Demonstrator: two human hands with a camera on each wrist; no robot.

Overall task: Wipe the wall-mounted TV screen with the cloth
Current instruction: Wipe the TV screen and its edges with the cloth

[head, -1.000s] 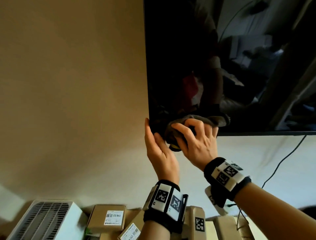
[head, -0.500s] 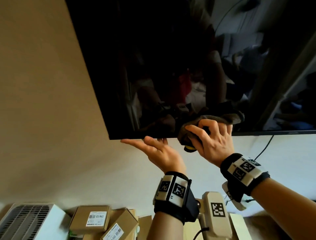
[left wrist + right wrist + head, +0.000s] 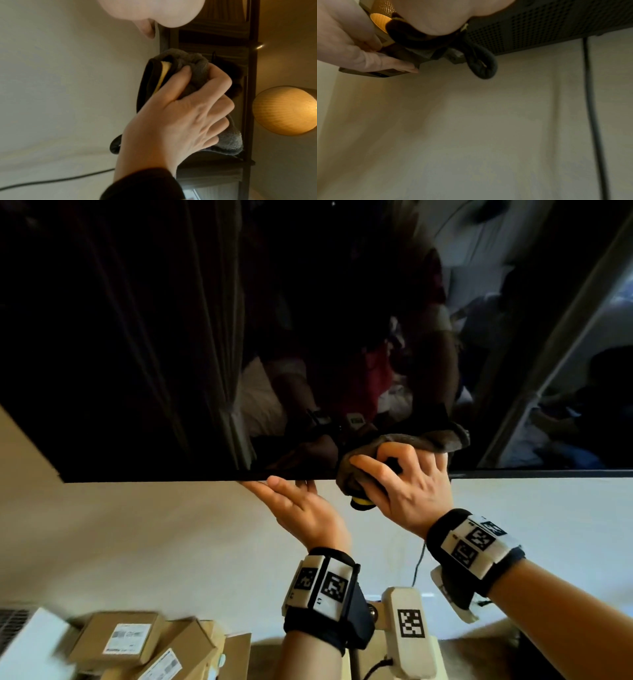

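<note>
Overhead, the TV screen point(image 3: 308, 320) fills the head view; the right hand point(image 3: 407, 491) clamps its grip on the grey cloth point(image 3: 424, 440) at the lower edge — yellow lining clearest from the left wrist. Left hand point(image 3: 301, 508) (fingers straight) touches the underside.

I can't see the TV screen point(image 3: 171, 337) whole: the head view cuts it off at the top and both sides. My right hand point(image 3: 407, 491) covers most of the cloth point(image 3: 428, 440). The boxes point(image 3: 120, 642) at lower left are blurred, labels unreadable, and my left fingertips point(image 3: 253, 486) hide under the bottom edge.
</note>
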